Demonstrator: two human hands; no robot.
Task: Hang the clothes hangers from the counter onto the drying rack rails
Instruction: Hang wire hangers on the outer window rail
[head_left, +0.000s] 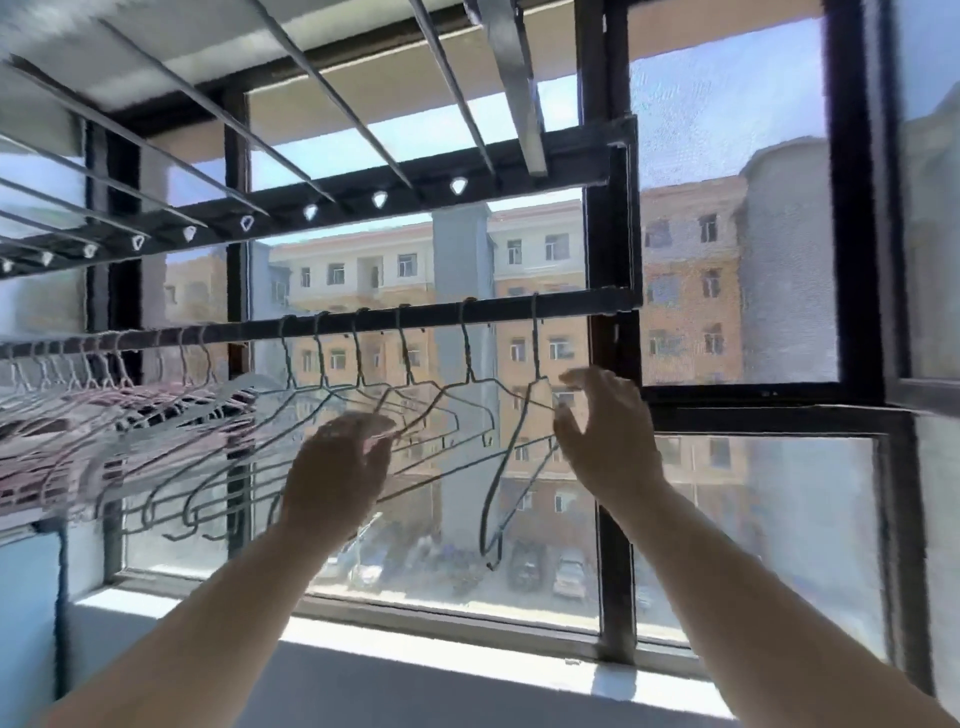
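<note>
Left hand against hung wire hangers, grip unclear; right hand spread, empty, just beside endmost hanger on rail.

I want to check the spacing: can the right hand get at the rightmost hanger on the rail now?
Probably yes. The right hand is open beside the rightmost hanger, which hangs on the rail, and nothing stands between them.

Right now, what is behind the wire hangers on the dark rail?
Through the wire hangers on the dark rail show window glass, apartment buildings and parked cars below. The left hand and the bunched pink hangers at the left cover what lies behind them.
</note>
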